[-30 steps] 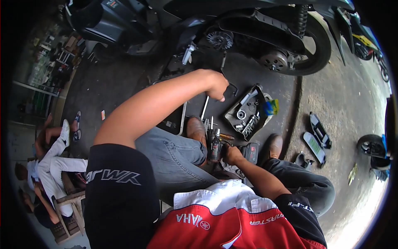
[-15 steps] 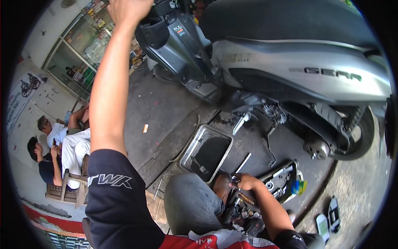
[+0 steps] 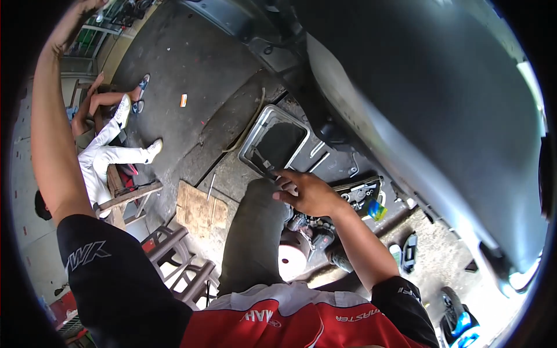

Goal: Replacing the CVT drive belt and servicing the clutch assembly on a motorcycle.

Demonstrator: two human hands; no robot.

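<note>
My left arm is stretched up to the top left, where my left hand (image 3: pixel 81 14) is partly cut off by the picture's edge; its fingers cannot be made out well. My right hand (image 3: pixel 310 192) hangs over my knee with thumb and fingers apart, and nothing shows between them. Just beyond its fingertips stands a metal tray (image 3: pixel 246 148) with dark liquid or residue inside and a brush-like tool (image 3: pixel 261 159) lying in it. A grey scooter (image 3: pixel 418 93) fills the upper right. Beside my right wrist lies an opened engine cover (image 3: pixel 362 191) with a yellow-and-blue packet (image 3: pixel 376 210) on it.
Below my right hand are several tools and parts (image 3: pixel 316 226) and a white round thing (image 3: pixel 292 261). A wooden board (image 3: pixel 200 211) lies left of my knee, near a brown plastic chair (image 3: pixel 180 261). People sit on a wooden bench (image 3: pixel 130 200) at the left.
My view has tilted, and the scooter looms larger. The left arm has swung toward the left edge. My right hand has risen from the parts toward the tray, its fingers now apart.
</note>
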